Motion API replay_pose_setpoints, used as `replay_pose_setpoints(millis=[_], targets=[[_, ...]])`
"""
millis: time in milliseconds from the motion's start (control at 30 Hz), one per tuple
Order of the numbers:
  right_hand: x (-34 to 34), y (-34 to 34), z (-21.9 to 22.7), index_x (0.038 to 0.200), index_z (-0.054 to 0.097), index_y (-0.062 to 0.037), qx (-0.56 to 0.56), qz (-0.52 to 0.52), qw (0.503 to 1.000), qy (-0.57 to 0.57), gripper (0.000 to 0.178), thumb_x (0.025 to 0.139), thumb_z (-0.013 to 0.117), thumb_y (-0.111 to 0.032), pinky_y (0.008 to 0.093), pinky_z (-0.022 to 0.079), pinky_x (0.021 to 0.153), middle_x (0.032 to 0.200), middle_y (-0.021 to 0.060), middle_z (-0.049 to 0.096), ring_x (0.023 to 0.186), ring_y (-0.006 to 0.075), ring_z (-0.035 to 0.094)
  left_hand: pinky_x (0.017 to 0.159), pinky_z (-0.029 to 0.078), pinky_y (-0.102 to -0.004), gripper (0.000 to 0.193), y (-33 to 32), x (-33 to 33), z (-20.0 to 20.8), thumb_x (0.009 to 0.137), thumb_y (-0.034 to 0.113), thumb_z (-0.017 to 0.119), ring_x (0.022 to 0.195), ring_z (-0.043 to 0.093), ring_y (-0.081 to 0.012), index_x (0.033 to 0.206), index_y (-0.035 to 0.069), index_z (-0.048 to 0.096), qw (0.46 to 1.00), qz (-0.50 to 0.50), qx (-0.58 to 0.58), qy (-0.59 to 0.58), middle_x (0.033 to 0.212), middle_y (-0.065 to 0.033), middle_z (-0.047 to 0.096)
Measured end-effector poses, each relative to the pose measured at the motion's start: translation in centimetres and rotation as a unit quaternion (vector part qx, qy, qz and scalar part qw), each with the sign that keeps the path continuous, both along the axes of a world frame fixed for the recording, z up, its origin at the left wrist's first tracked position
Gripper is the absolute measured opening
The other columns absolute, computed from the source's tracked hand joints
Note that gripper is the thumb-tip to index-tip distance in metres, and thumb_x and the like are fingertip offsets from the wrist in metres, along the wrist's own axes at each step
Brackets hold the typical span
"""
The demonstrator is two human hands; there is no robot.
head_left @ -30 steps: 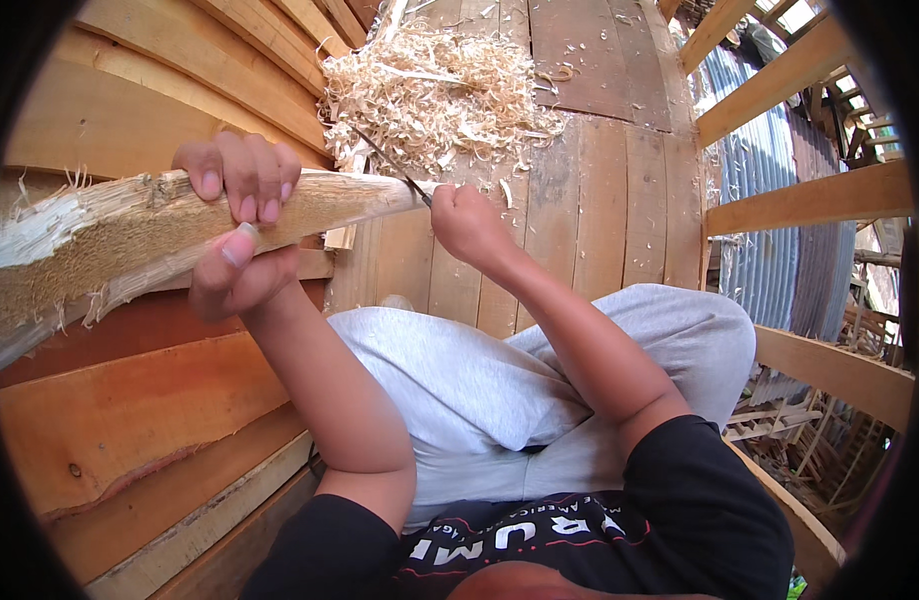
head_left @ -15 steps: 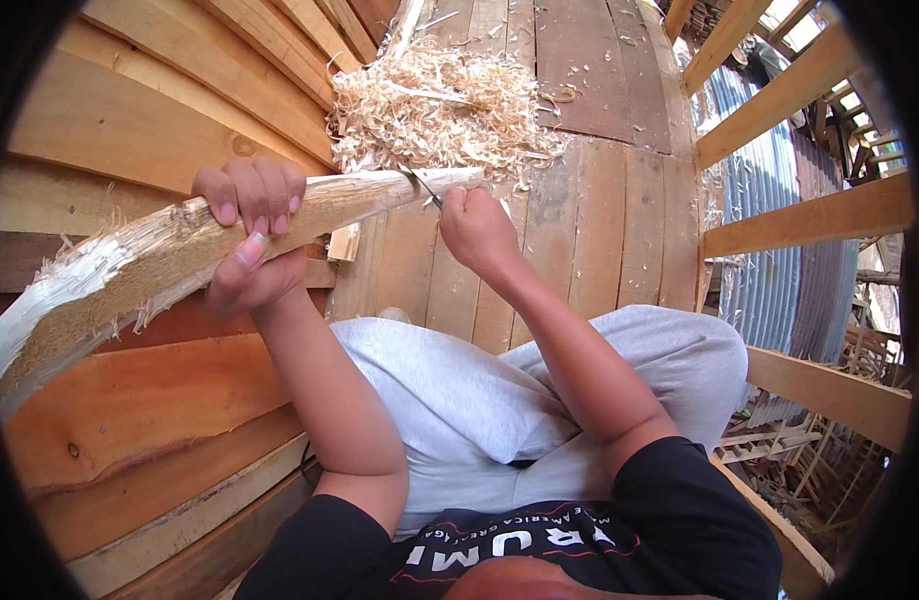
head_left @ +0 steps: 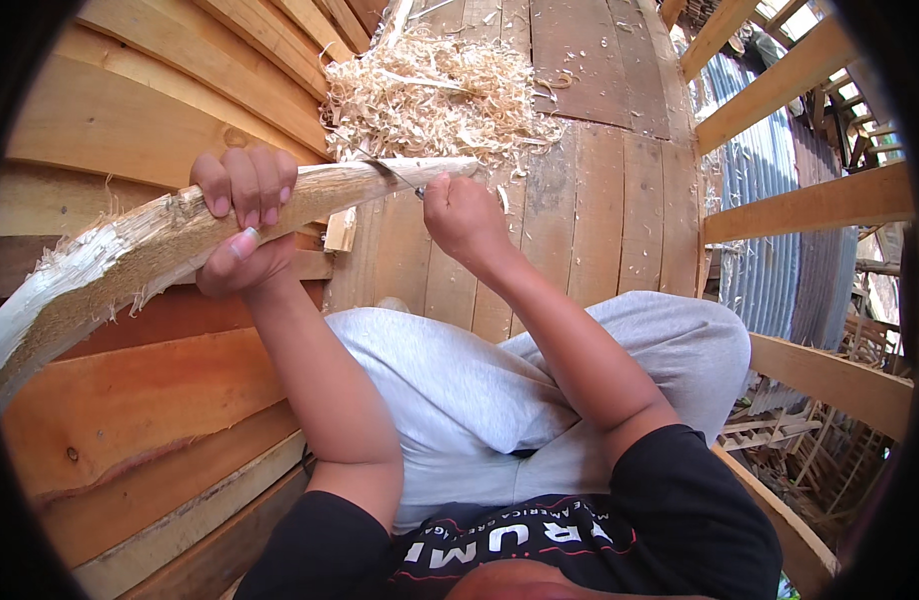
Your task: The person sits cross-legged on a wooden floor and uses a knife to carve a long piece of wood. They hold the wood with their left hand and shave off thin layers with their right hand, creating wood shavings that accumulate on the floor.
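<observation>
A long, rough piece of pale wood (head_left: 325, 195) runs slantwise from the left edge to the middle of the view, thicker and more splintered toward the left. My left hand (head_left: 245, 215) is wrapped round it, fingers over the top and thumb on the near side. In my right hand (head_left: 465, 215), closed in a fist close to the wood's far right end, is a knife (head_left: 404, 181). Its thin dark blade lies slanting across the wood, pointing up and left; the handle is hidden in the fist.
A heap of curled wood shavings (head_left: 440, 95) lies on the plank floor (head_left: 600, 215) beyond the wood. Stacked boards (head_left: 130, 130) form a wall on the left. Wooden rails (head_left: 810, 210) stand on the right, with corrugated metal sheets (head_left: 750, 180) beyond. My bent legs (head_left: 430, 380) are below my arms.
My right hand and the knife have shifted slightly left and up, with the blade farther along the wood toward my left hand. The left hand keeps its grip, shifted slightly left with the wood.
</observation>
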State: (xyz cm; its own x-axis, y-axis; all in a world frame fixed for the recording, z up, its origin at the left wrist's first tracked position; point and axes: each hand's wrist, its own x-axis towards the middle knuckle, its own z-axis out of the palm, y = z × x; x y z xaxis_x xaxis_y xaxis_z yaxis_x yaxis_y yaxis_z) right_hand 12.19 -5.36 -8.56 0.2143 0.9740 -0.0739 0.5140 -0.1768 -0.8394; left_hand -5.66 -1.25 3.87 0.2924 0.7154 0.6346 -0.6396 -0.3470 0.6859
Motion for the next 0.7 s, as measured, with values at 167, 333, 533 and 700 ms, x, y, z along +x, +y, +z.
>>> replay_pose_setpoints(millis=[167, 333, 533, 700], targets=[[0.2, -2.0, 5.2, 0.067, 0.064, 0.0046, 0.006, 0.032, 0.999, -0.021, 0.055, 0.096, 0.035, -0.032, 0.0545, 0.050, 0.072, 0.069, 0.0298, 0.062, 0.071, 0.0483, 0.062, 0.067, 0.034, -0.0266, 0.031, -0.4, -0.2, -0.1, 0.057, 0.011, 0.058, 0.058, 0.038, -0.0102, 0.080, 0.018, 0.038, 0.999, -0.015, 0.029, 0.021, 0.066, 0.0041, 0.040], [0.6, -0.1, 1.1, 0.066, 0.064, 0.0051, 0.008, -0.009, 1.000, 0.014, 0.055, 0.096, 0.034, -0.031, 0.0546, 0.050, 0.072, 0.069, 0.0299, 0.062, 0.070, 0.0480, 0.062, 0.067, 0.034, -0.0267, 0.031, -1.2, 2.8, 1.0, 0.058, 0.010, 0.058, 0.058, 0.038, -0.0100, 0.081, 0.017, 0.038, 0.998, -0.024, 0.029, 0.042, 0.066, 0.0044, 0.040], [0.5, -0.7, 2.8, 0.068, 0.064, 0.0060, -0.008, 0.016, 1.000, 0.011, 0.057, 0.097, 0.033, -0.032, 0.0546, 0.049, 0.074, 0.072, 0.0300, 0.062, 0.072, 0.0478, 0.062, 0.066, 0.034, -0.0292, 0.031, -0.5, 1.6, 0.4, 0.058, 0.010, 0.056, 0.061, 0.039, -0.0123, 0.081, 0.014, 0.036, 0.999, -0.025, 0.037, 0.004, 0.067, 0.0005, 0.039], [0.8, -0.5, 2.6, 0.068, 0.064, 0.0059, -0.011, -0.004, 1.000, 0.011, 0.058, 0.097, 0.033, -0.033, 0.0548, 0.049, 0.075, 0.073, 0.0296, 0.063, 0.073, 0.0480, 0.062, 0.067, 0.034, -0.0273, 0.031, -1.4, 2.6, 0.8, 0.060, 0.012, 0.058, 0.060, 0.039, -0.0103, 0.081, 0.016, 0.037, 0.997, -0.014, 0.049, 0.050, 0.066, 0.0029, 0.039]])
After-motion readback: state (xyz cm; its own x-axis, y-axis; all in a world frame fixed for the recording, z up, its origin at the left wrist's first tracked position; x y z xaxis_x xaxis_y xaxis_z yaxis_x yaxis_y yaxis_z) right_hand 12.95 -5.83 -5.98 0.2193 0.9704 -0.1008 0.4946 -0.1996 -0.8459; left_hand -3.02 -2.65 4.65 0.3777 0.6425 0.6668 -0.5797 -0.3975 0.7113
